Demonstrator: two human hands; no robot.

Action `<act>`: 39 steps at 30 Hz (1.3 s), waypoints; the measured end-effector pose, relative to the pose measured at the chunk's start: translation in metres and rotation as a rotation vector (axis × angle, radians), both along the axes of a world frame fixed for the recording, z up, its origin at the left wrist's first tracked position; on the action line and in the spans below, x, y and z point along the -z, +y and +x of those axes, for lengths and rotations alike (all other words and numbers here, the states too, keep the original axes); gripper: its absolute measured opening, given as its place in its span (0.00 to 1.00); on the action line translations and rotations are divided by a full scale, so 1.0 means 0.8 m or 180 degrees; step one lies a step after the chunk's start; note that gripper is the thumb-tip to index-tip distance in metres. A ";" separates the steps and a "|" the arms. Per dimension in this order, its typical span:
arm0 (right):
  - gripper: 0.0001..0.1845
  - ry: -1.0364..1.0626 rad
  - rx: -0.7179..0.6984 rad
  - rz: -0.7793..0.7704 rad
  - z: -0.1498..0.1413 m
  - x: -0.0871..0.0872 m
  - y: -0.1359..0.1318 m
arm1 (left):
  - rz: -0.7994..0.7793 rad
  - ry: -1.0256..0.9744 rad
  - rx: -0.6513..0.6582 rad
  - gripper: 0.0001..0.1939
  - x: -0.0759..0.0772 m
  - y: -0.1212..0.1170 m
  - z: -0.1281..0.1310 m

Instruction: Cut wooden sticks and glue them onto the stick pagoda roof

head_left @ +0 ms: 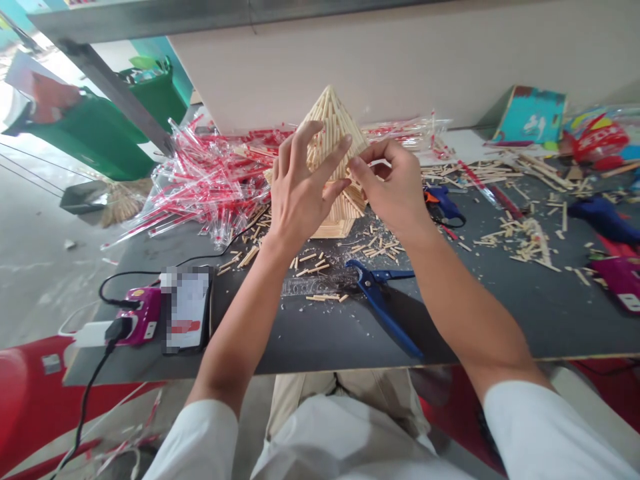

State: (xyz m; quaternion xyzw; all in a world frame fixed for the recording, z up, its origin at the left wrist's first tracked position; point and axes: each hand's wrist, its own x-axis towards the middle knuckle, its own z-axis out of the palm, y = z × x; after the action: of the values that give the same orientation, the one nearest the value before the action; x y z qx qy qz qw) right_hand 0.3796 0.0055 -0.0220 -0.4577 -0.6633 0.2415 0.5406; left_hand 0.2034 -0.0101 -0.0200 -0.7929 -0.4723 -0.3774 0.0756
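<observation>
A house-like model (331, 110) built of pale wooden sticks, with a pointed roof, stands on the table on a stick base. My left hand (303, 180) is in front of its left side, fingers spread and curved, seeming to touch the roof. My right hand (393, 180) is at the model's right side, thumb and forefinger pinched together near the roof; what lies between them is too small to make out. Both hands hide much of the model's middle. Below them lie a clear ruler (313, 287), a blue-handled cutter (383, 300) and short stick pieces (317, 269).
Red-and-clear plastic wrappers (210, 177) are heaped at the left. A phone (187, 310) and a purple power adapter (143, 313) with cables sit at front left. Blue glue guns (447, 207) and stick scraps (530, 243) lie on the right. Green bins (95, 133) stand beyond the table.
</observation>
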 end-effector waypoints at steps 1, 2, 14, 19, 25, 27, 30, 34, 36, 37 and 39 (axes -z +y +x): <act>0.24 0.0042 -0.0030 -0.0032 -0.002 0.001 0.002 | 0.0017 0.0034 -0.0022 0.27 -0.001 -0.001 0.000; 0.25 0.0086 -0.0049 -0.0046 -0.003 0.003 0.004 | 0.0042 0.0079 -0.0044 0.27 -0.001 -0.001 0.001; 0.32 0.0472 -0.0092 -0.0297 -0.012 -0.001 0.008 | 0.0223 0.0047 -0.0014 0.28 -0.001 -0.001 0.000; 0.27 0.0590 -0.0191 -0.0282 -0.009 0.002 0.010 | 0.0291 0.0068 -0.0023 0.28 0.001 0.002 -0.001; 0.29 0.0531 -0.0263 -0.0268 -0.008 0.001 0.009 | 0.0244 0.0166 -0.0062 0.26 0.001 0.001 -0.002; 0.31 0.0480 -0.0296 -0.0322 -0.007 0.001 0.010 | 0.0173 0.0195 -0.0031 0.27 0.000 0.000 -0.002; 0.31 0.0320 -0.0293 -0.0328 -0.003 0.001 0.012 | 0.0184 0.0224 0.0038 0.27 0.000 0.001 -0.005; 0.26 0.0103 -0.0207 -0.0245 0.003 -0.002 0.008 | 0.0237 0.0251 0.0054 0.27 0.003 0.006 -0.009; 0.23 -0.0002 -0.0123 -0.0329 0.004 -0.005 0.004 | 0.0275 0.0271 0.0061 0.27 0.004 0.008 -0.010; 0.22 -0.0030 -0.0083 -0.0393 0.004 -0.006 0.002 | 0.0293 0.0287 0.0067 0.27 0.004 0.008 -0.010; 0.20 -0.0018 -0.0075 -0.0551 0.004 -0.007 -0.002 | 0.0322 0.0318 0.0071 0.26 0.003 0.008 -0.011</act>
State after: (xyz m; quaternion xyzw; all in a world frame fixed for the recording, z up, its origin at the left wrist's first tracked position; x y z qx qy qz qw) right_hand 0.3828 0.0040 -0.0165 -0.4956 -0.6467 0.3030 0.4943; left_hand 0.1946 -0.0037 -0.0227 -0.8112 -0.4394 -0.3615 0.1348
